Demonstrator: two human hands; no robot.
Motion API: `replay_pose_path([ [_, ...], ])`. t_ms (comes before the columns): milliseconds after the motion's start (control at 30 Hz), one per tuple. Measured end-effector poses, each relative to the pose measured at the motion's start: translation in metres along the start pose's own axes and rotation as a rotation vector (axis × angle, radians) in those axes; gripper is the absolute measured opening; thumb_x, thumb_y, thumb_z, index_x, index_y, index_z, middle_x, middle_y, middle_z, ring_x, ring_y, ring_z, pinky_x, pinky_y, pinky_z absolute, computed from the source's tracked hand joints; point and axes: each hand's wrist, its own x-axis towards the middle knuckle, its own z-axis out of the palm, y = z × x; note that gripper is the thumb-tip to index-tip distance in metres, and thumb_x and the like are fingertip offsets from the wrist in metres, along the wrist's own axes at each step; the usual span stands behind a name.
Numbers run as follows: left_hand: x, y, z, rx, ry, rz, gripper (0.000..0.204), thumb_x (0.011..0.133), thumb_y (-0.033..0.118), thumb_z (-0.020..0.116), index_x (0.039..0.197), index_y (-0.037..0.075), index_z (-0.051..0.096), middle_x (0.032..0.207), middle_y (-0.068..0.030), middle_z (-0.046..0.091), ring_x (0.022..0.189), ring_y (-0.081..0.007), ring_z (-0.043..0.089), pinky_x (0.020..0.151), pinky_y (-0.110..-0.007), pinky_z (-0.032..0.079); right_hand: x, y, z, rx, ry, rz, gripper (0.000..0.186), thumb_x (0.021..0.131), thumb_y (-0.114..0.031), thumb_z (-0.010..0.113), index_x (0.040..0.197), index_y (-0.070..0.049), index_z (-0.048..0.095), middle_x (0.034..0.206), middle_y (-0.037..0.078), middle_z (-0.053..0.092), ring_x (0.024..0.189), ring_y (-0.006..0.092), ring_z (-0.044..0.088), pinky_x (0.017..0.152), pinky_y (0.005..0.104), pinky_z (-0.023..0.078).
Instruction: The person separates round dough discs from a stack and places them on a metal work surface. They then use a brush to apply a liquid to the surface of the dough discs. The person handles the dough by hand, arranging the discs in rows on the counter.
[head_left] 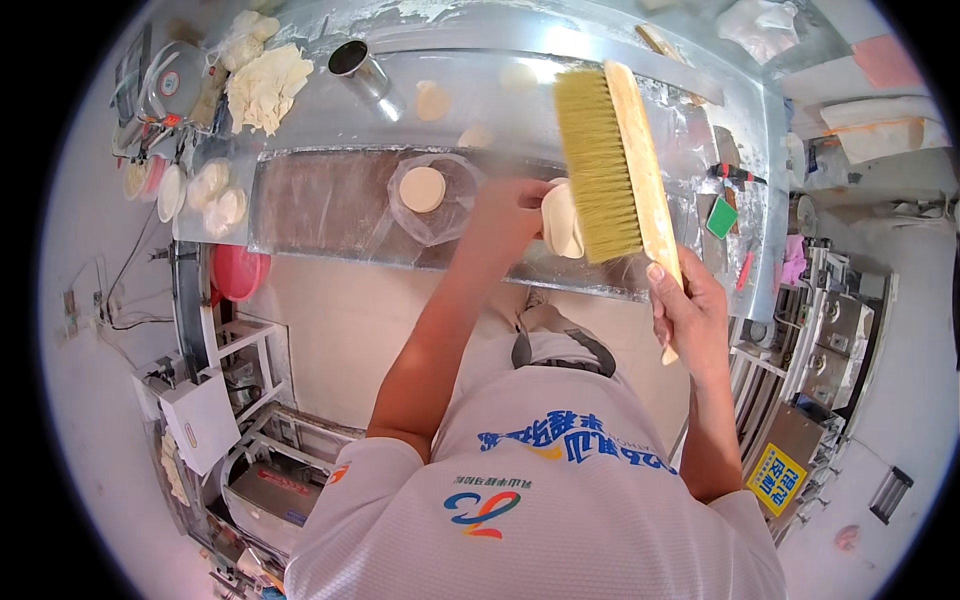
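Observation:
My right hand (688, 302) grips the lower end of a long wooden-backed brush (598, 165) with dense yellowish bristles. The brush stands nearly upright in the picture, bristles facing left. Beside them, my left hand (515, 212) pinches a few pale round dough wrappers (562, 222) by their left edge. The bristles hide part of these wrappers' right side; whether they touch cannot be told. To the left, another round dough piece or stack (422, 189) sits on a clear plastic bag (432, 231). Farther back lie single dough rounds (432, 101), looking faint and floury.
A metal cylinder (362, 72) stands at the back of the floury metal table (480, 75). Crumpled dough sheets (268, 88) lie back left, near bagged rounds (216, 197). On the right are a green scraper (721, 217) and a red-and-black tool (737, 174). A pink basin (240, 270) sits below.

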Motion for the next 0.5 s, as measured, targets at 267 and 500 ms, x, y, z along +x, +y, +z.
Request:
replay_pose_path([
  [267,0.004,-0.006,0.0,-0.141,-0.003,0.005,0.03,0.089,0.003,0.075,0.117,-0.004,0.079,0.103,-0.0074,0.081,0.087,-0.0101,0.071,0.077,-0.025,0.055,-0.007,0.004,-0.004,0.05,-0.072,0.022,0.037,0.108,-0.022,0.067,0.141,-0.004,0.065,0.064,-0.004,0.052,0.046,0.003,0.045,0.043,0.0222,0.036],
  [500,0.003,-0.006,0.0,0.196,0.142,0.107,0.03,0.089,0.005,0.076,0.118,-0.004,0.079,0.099,-0.007,0.081,0.084,-0.0094,0.071,0.076,-0.024,0.056,-0.002,0.02,-0.005,-0.058,0.112,0.01,0.037,0.107,-0.023,0.068,0.141,-0.009,0.066,0.064,-0.004,0.052,0.047,0.0036,0.045,0.044,0.0242,0.038],
])
